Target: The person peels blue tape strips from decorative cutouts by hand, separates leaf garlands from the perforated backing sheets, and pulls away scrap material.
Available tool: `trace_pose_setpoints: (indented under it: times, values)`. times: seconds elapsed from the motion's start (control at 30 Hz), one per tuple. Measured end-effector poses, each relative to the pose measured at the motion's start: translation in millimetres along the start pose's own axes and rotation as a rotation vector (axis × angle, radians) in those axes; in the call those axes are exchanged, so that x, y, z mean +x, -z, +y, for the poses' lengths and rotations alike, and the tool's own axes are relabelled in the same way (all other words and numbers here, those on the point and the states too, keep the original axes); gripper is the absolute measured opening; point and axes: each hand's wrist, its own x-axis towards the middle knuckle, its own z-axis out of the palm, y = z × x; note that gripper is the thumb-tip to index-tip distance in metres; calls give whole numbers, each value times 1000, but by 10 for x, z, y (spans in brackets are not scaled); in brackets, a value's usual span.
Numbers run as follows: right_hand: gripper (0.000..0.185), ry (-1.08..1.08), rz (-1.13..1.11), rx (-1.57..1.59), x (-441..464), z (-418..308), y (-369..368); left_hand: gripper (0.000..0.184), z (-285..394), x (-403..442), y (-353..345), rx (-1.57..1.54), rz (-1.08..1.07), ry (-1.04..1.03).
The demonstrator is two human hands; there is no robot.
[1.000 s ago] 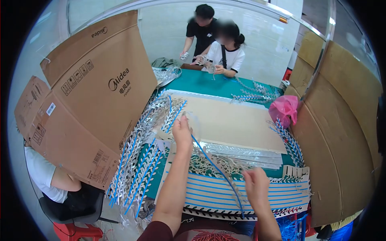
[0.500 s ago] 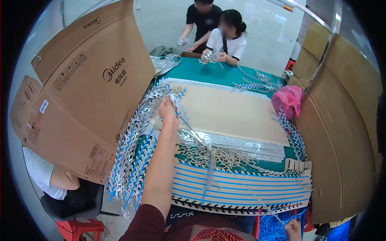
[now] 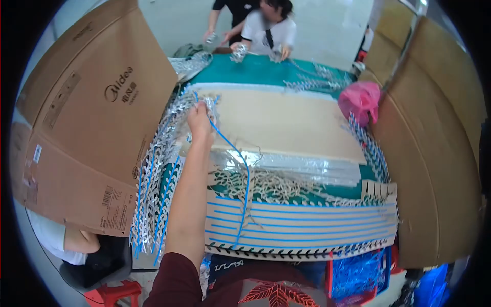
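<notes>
My left hand (image 3: 200, 123) reaches out over the left part of the beige board, its fingers closed on silvery leaf-shaped trim. From that hand a strip with a blue line (image 3: 247, 176) hangs down across the table toward me. Beside the hand, to the left, lies a heap of silver leaf strips (image 3: 153, 174), some lined in blue. Below the strip is a pale sheet (image 3: 307, 225) with several parallel blue lines and dark leaf edging along its front. My right hand is out of view.
A beige board (image 3: 286, 123) lies on the green table (image 3: 266, 74), with tangled leaf scraps (image 3: 271, 187) in front. Large cardboard panels (image 3: 97, 128) stand at both sides. A pink bag (image 3: 360, 101) sits right. Blue scraps fill a basket (image 3: 358, 276) below. Two people work across the table.
My right hand has left view from beside the basket. The blue-lined strip now hangs in a curve from my left hand. The camera view has shifted.
</notes>
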Motion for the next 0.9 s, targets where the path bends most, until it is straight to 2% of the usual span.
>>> trace_pose_setpoints:
  times: [0.1, 0.2, 0.23, 0.33, 0.37, 0.43, 0.5, 0.53, 0.63, 0.67, 0.73, 0.83, 0.9]
  values:
    - [27, -67, -4, -70, 85, -377, -360, 26, 141, -207, -185, 28, -111, 114]
    - [29, -83, -30, -219, 315, -670, -669, 27, 111, -267, -190, 48, -233, 96]
    - [30, -38, -49, -318, 402, -785, -756, 29, 280, -415, -225, 80, -244, 103]
    - [38, 339, -134, -804, 609, -1100, -755, 27, 494, -541, -220, 80, -304, 111]
    - [41, -65, -97, -477, 131, -1950, -748, 27, 633, -643, -263, 130, -285, 121]
    - [16, 512, -75, -1112, 53, -2432, -641, 27, 804, -751, -318, 117, -271, 114]
    - [23, 682, -1, -1020, -271, -3360, -673, 25, 886, -812, -337, 78, -328, 110]
    - [18, 945, 34, -749, -223, -3665, -748, 25, 938, -871, -375, 74, -338, 119]
    - [31, 1469, 189, -576, 125, -4642, -1140, 29, 1263, -1160, -532, 49, -389, 123]
    - [33, 1486, 176, -407, 200, -4978, -1373, 31, 1342, -1228, -554, 34, -430, 113]
    - [33, 1650, 303, -336, 457, -5508, -1795, 34, 1437, -1292, -603, 27, -460, 98]
    - [32, 1897, 283, -483, 748, -5964, -2083, 36, 1539, -1344, -631, 14, -467, 91]
    - [27, 1837, 69, -454, 763, -5995, -2103, 38, 1529, -1213, -561, -12, -434, 194]
